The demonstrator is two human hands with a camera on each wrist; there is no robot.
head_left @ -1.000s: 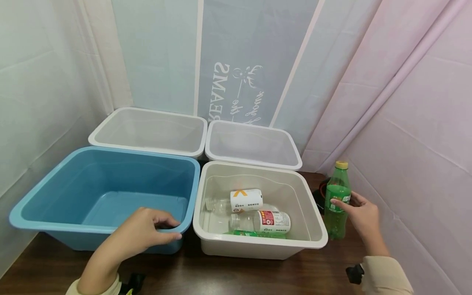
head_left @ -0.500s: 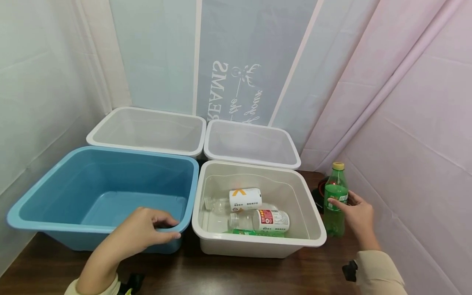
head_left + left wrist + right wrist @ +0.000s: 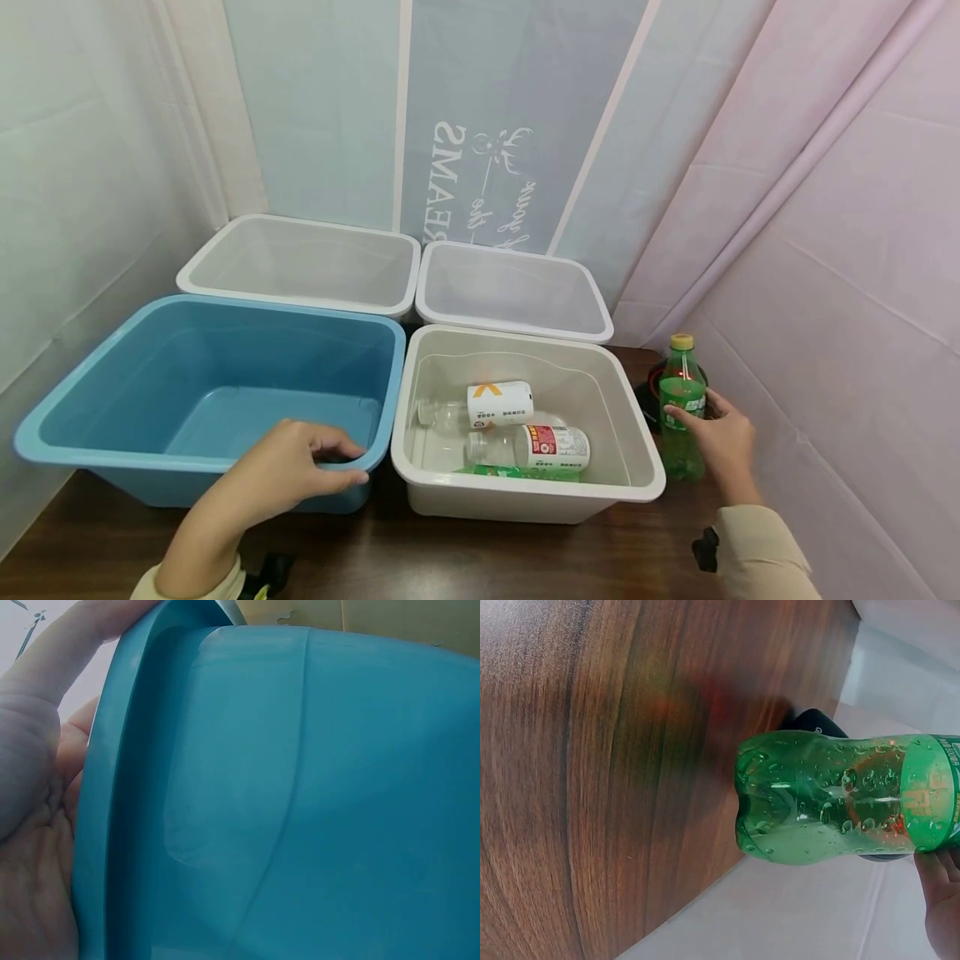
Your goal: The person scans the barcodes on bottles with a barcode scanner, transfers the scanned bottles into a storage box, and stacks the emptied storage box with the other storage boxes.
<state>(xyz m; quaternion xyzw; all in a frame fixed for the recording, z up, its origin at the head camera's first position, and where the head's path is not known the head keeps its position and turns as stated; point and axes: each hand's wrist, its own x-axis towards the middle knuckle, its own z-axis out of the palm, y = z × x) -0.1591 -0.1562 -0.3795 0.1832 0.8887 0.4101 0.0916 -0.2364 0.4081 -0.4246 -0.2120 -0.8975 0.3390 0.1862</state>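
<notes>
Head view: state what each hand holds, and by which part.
The left hand grips the blue plastic tub by its rim, at the near right corner; the right hand holds the green transparent plastic bottle at its label.

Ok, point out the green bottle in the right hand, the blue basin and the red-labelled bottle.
Green bottle [image 3: 682, 397], head view, on its label.
Blue basin [image 3: 266, 346], head view, on its inner far wall.
Red-labelled bottle [image 3: 541, 444], head view, on its label's red part.

R hand [image 3: 718, 435] + green btl [image 3: 682, 408] now a bit further L vs 1 s ago; btl's top leans less to R, sits slightly lower in head view. R sleeve [image 3: 763, 550] also shifts L. Dark round obj [image 3: 649, 404] behind btl now peeks out on R side too.
</notes>
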